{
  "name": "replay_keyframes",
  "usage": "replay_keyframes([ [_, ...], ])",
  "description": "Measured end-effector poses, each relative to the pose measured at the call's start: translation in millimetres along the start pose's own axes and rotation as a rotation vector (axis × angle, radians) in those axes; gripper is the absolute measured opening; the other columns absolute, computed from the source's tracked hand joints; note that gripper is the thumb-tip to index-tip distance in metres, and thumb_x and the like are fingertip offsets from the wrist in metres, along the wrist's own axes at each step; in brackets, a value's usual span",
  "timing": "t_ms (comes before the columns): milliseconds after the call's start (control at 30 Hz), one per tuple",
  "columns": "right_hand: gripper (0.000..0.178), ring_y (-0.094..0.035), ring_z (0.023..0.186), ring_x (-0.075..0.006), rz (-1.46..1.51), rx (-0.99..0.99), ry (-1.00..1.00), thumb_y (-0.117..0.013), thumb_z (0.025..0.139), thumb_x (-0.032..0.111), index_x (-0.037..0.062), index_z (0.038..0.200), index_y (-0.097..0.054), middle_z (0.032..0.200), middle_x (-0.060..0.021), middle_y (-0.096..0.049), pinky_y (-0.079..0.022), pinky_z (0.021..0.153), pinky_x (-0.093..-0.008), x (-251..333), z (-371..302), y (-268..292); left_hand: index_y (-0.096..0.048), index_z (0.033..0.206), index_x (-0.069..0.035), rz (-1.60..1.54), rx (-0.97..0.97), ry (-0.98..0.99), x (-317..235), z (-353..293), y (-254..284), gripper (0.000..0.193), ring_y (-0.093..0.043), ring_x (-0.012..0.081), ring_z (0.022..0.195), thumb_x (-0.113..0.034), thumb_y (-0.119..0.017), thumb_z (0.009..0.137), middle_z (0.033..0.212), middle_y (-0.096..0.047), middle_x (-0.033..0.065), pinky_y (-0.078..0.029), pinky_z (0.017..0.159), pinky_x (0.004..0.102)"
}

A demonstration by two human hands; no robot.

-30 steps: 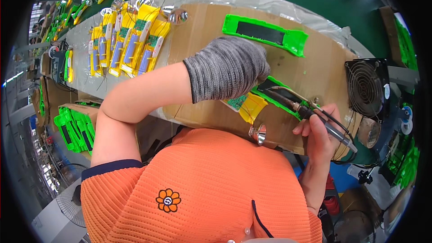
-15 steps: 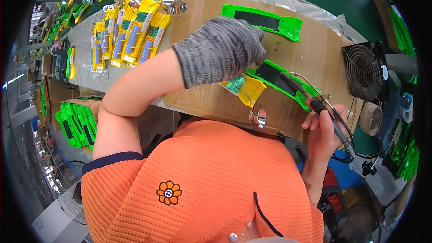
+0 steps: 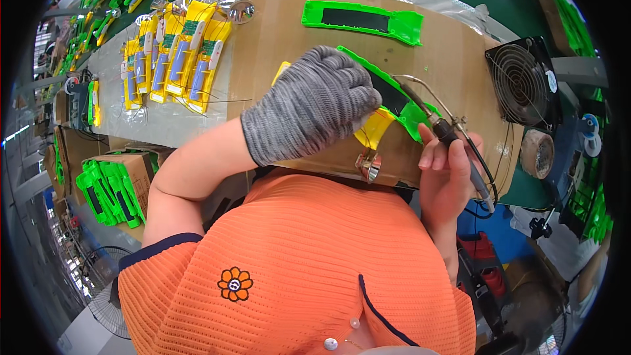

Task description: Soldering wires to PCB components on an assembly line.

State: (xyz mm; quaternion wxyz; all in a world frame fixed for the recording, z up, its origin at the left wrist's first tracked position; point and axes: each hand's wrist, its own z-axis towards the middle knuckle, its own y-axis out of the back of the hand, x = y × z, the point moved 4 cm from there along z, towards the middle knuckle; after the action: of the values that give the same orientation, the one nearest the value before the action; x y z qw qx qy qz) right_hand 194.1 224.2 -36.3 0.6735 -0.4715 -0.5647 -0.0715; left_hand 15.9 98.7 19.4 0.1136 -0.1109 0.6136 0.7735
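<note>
My left hand [image 3: 314,102], in a grey knitted glove, is closed, its fingers curled over a yellow casing half [image 3: 375,127] and beside a green casing half [image 3: 388,95] with a black inner strip. What its fingertips hold is hidden. A shiny reflector cup [image 3: 369,165] lies at the yellow casing's near end. My bare right hand [image 3: 447,174] grips a soldering iron [image 3: 447,133] with a thin curved metal tube fixed along it. The iron's tip is over the green casing half; I cannot tell whether it touches.
Another green casing half [image 3: 358,22] lies farther back on the cardboard [image 3: 276,33]. Several yellow casings with batteries and wires [image 3: 177,59] are lined up at left. A black fan [image 3: 522,84] and a tape roll [image 3: 537,154] stand at right. A box of green casings [image 3: 108,190] sits lower left.
My left hand has come nearer to my body, uncovering more of the far green casing half. The soldering iron has shifted slightly left. The whole view has moved a little.
</note>
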Motion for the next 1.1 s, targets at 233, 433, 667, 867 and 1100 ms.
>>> replay_keyframes([
  [233, 0.015, -0.055, 0.056, -0.0172, -0.214, 0.081, 0.045, -0.057, 0.092, 0.006, 0.0020, 0.102, -0.046, 0.080, -0.0174, -0.062, -0.054, 0.060, -0.0345, 30.2, 3.9, 36.5, -0.068, 0.090, -0.009, -0.017, 0.146, 0.184, 0.5, 25.1, -17.0, 0.012, -0.065, 0.0300, 0.078, -0.019, -0.064, 0.085, 0.081, -0.064, 0.0100, -0.051, 0.071, 0.0416],
  [433, 0.014, -0.057, 0.054, -0.0154, -0.306, 0.097, -0.043, -0.056, 0.090, -0.003, 0.0001, 0.099, -0.047, 0.070, -0.0115, -0.059, -0.049, 0.051, -0.0279, 34.7, 5.0, 36.7, -0.069, 0.086, -0.009, 0.043, 0.264, 0.196, 2.1, 34.2, -24.4, 0.013, -0.064, 0.0312, 0.072, -0.021, -0.063, 0.085, 0.077, -0.062, 0.0111, -0.051, 0.066, 0.0421],
  [667, 0.011, -0.059, 0.055, -0.0152, -0.420, 0.124, -0.086, -0.057, 0.090, -0.004, -0.0012, 0.094, -0.047, 0.065, -0.0074, -0.057, -0.048, 0.054, -0.0263, 31.8, 8.7, 31.6, -0.069, 0.083, -0.008, -0.014, 0.261, 0.226, 4.5, 36.4, -31.3, 0.014, -0.064, 0.0322, 0.073, -0.021, -0.063, 0.085, 0.075, -0.063, 0.0121, -0.052, 0.065, 0.0420],
  [867, 0.012, -0.059, 0.055, -0.0143, -0.418, 0.143, -0.079, -0.059, 0.089, -0.004, -0.0018, 0.094, -0.048, 0.066, -0.0081, -0.058, -0.049, 0.055, -0.0260, 32.5, 10.2, 26.9, -0.069, 0.082, -0.008, -0.040, 0.168, 0.242, 0.6, 32.9, -25.4, 0.014, -0.064, 0.0327, 0.072, -0.021, -0.063, 0.084, 0.075, -0.064, 0.0121, -0.052, 0.065, 0.0431],
  [1100, 0.011, -0.058, 0.054, -0.0140, -0.429, 0.112, -0.089, -0.058, 0.090, -0.004, -0.0021, 0.093, -0.048, 0.065, -0.0080, -0.058, -0.049, 0.054, -0.0265, 32.8, 9.5, 29.8, -0.069, 0.081, -0.008, -0.024, 0.240, 0.279, 2.8, 33.6, -33.9, 0.015, -0.063, 0.0337, 0.071, -0.022, -0.064, 0.082, 0.073, -0.064, 0.0126, -0.051, 0.064, 0.0437],
])
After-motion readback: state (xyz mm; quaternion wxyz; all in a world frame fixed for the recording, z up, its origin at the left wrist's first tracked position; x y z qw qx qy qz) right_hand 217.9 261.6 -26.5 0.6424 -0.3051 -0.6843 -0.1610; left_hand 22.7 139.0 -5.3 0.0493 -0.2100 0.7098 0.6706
